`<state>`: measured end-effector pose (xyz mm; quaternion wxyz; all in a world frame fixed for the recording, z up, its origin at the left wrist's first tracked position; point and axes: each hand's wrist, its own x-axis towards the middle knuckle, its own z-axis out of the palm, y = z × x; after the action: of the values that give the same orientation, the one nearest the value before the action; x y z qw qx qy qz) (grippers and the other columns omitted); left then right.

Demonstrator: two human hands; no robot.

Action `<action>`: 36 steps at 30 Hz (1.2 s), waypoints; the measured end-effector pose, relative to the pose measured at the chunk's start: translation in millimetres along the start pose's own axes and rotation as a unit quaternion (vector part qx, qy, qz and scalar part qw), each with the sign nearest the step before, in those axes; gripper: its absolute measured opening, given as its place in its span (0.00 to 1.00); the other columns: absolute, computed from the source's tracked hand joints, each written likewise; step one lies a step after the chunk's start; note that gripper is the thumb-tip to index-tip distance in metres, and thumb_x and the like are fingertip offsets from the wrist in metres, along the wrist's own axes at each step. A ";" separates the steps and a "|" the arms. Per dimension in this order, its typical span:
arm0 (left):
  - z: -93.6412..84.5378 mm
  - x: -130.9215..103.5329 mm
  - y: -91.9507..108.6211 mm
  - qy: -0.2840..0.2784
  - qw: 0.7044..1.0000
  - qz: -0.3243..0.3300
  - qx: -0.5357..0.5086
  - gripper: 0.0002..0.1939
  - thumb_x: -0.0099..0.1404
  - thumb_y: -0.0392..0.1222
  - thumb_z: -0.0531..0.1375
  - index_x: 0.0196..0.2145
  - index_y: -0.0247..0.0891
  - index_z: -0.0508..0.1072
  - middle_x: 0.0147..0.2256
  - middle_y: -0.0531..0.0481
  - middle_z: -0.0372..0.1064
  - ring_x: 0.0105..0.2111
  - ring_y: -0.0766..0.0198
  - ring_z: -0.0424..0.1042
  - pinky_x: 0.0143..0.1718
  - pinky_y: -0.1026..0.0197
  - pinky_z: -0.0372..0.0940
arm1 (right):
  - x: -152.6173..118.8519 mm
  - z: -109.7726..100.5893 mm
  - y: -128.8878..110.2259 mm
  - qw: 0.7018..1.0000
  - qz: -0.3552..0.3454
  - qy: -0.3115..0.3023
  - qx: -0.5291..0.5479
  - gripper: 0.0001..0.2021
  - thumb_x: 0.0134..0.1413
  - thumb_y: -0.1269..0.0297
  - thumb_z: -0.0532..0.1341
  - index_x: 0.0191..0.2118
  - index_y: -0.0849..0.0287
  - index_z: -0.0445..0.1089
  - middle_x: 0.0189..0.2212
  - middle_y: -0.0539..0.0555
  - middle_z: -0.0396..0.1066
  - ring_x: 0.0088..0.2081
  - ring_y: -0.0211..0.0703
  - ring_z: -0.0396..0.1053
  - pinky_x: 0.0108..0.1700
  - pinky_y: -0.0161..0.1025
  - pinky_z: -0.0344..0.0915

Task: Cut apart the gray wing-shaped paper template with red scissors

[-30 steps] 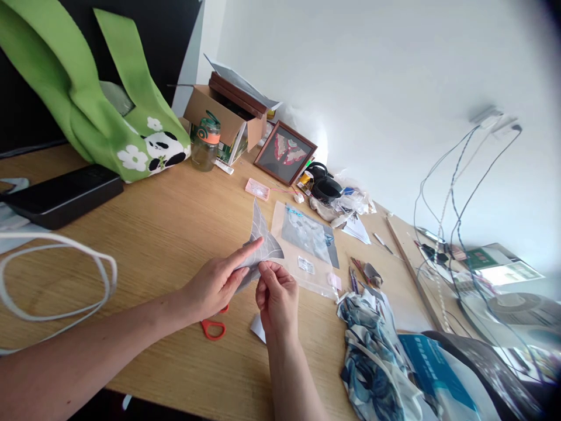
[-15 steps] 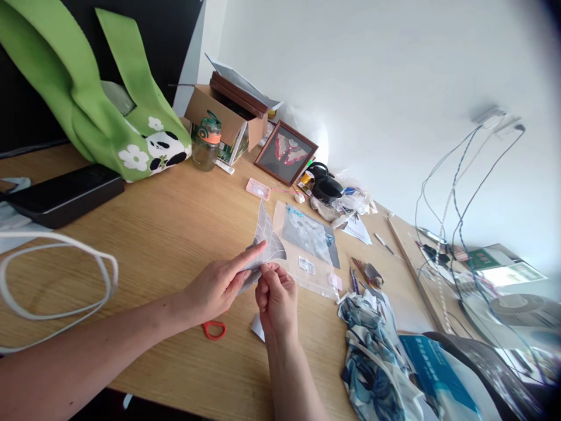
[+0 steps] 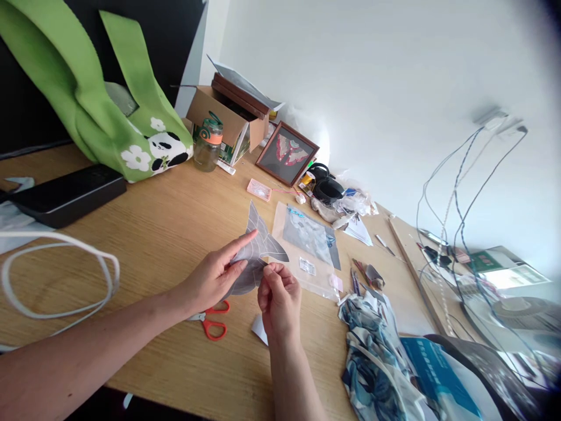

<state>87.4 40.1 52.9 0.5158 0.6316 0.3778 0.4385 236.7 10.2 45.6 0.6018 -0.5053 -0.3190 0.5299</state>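
Note:
A grey wing-shaped sheet with white lines (image 3: 253, 250) is held up over the wooden table. My left hand (image 3: 217, 273) grips its left side, thumb in front and index finger stretched along its upper part. My right hand (image 3: 279, 292) is closed in a pinch at the sheet's lower right edge; anything tiny between those fingertips is too small to make out. Below my left hand lie scissors with red handles (image 3: 214, 329), their blades partly hidden. A small white paper piece (image 3: 259, 328) rests beside my right wrist.
Behind the hands are a plastic bag with grey fabric (image 3: 307, 234), a pink box (image 3: 259, 190), a framed butterfly (image 3: 287, 153) and a bottle (image 3: 207, 146). A white cable (image 3: 111, 275) loops at left; patterned cloth (image 3: 372, 356) lies at right.
The sheet has turned and shows more of its face, with its tip further left. My left hand has shifted slightly left and up, uncovering more of the scissors. My right hand still pinches.

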 end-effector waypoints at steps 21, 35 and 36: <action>-14.6 13.4 5.4 0.002 0.973 -0.158 -0.171 0.24 0.59 0.39 0.63 0.54 0.37 0.72 0.34 0.49 0.79 0.32 0.61 0.75 0.32 0.62 0.67 | 3.8 -24.5 -20.1 0.796 -0.425 -0.030 -0.429 0.07 0.60 0.74 0.59 0.40 0.56 0.72 0.33 0.53 0.71 0.36 0.42 0.68 0.38 0.41 0.65; -19.0 12.5 5.7 -0.084 0.966 -0.180 -0.162 0.19 0.63 0.45 0.62 0.51 0.40 0.75 0.45 0.45 0.77 0.40 0.58 0.76 0.41 0.57 0.69 | 1.8 -27.0 -22.7 0.797 -0.328 -0.167 -0.479 0.09 0.59 0.69 0.62 0.45 0.55 0.71 0.39 0.55 0.73 0.41 0.45 0.72 0.42 0.42 0.69; -19.5 12.7 5.6 -0.078 0.970 -0.170 -0.155 0.18 0.63 0.47 0.61 0.50 0.41 0.76 0.46 0.45 0.77 0.44 0.56 0.75 0.45 0.56 0.68 | 1.7 -27.3 -22.6 0.799 -0.325 -0.167 -0.477 0.08 0.59 0.69 0.61 0.45 0.55 0.71 0.39 0.55 0.74 0.40 0.44 0.72 0.41 0.42 0.69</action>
<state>73.3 57.2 62.2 0.7022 0.5025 0.3656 0.3475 269.3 6.0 58.9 0.3586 -0.4988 -0.7727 0.1600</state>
